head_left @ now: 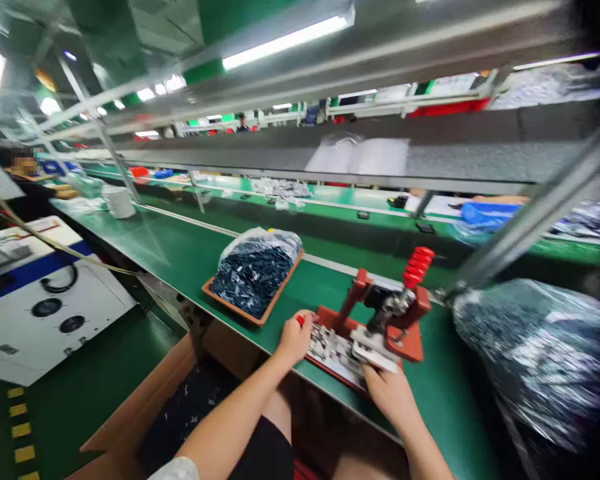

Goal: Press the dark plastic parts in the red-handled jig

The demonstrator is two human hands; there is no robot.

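Red toggle press between two bare hands

Both hands work at the near edge of a green workbench, with the press bolted to a red base and its red-gripped lever standing tilted up and away from the person. The left hand sits at the base's left end, fingers curled and partly closed, with a small red object showing at the fingertips; whether they have hold of it, I cannot tell. The right hand lies at the front of the base, its fingers against a pale plate, half closed, though how firmly is hidden. Metal parts sit on the base between the hands.

Just left of the press, a brown tray holds a plastic bag of dark parts. A much larger bulging bag hangs at the right. Below the bench edge sits a cardboard box, and a white machine stands to the left. Farther along the bench, a co-worker sits at the far left.
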